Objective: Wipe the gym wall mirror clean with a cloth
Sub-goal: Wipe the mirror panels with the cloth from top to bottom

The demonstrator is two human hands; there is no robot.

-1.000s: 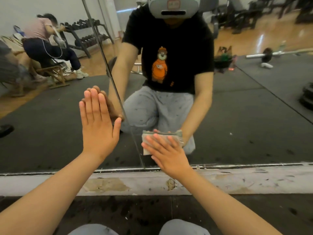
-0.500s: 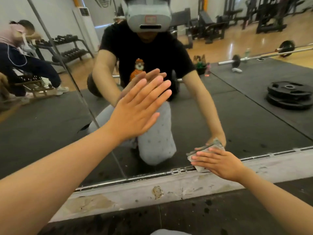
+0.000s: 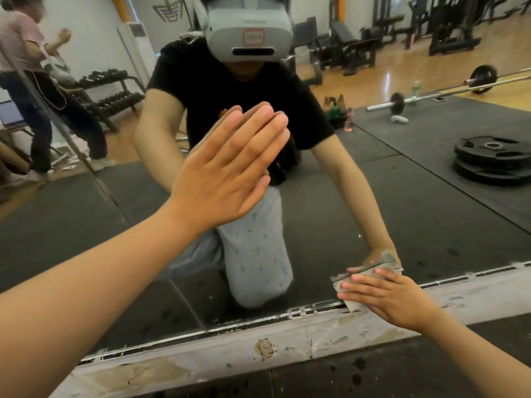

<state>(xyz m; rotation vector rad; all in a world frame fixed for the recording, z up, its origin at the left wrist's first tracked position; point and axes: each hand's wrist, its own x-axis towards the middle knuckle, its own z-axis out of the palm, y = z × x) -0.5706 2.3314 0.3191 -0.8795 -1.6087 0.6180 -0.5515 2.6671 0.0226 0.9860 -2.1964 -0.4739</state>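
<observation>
1. The mirror is a broad, flat sheet of glass on the wall, split by a thin slanting seam on the left and ending low in a metal strip. It reflects a kneeling person in a black shirt, dark rubber matting and stacked weight plates.
2. The ledge under the glass is a pale painted band, scuffed and chipped, with one rough gouge near its middle.
3. The floor mat below it is black, matte and speckled.
4. The left hand is open and flat, fingers together, palm against the glass, gripping nothing.
5. The right hand lies spread over the cloth, pressing it to the glass.
6. The cloth is a small folded grey pad with layered edges, at the mirror's bottom edge just above the ledge, well apart from the left hand.
</observation>
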